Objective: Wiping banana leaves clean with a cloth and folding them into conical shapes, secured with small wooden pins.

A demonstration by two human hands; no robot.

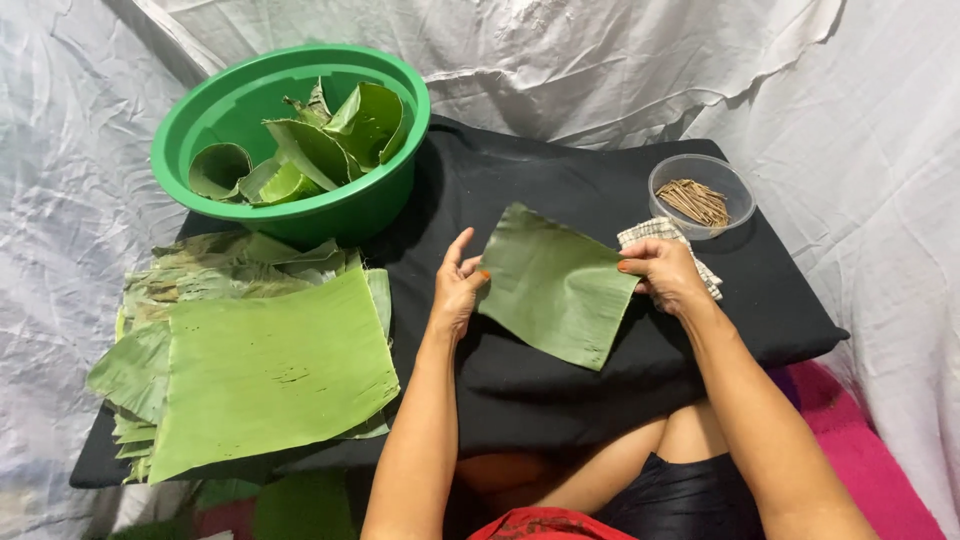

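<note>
A square piece of green banana leaf (pixel 553 285) is held flat just above a black cloth-covered board (pixel 560 190). My left hand (pixel 456 288) pinches its left edge between thumb and fingers. On the opposite side, my right hand (pixel 665 272) grips the right edge, partly over a checked cloth (pixel 652 232).
A green plastic basin (pixel 240 100) at the back left holds curled leaf pieces (pixel 330 140). A stack of flat banana leaves (pixel 255 365) lies at the left. A small clear bowl of thin wooden sticks (pixel 700 200) stands at the back right. White sheeting surrounds the board.
</note>
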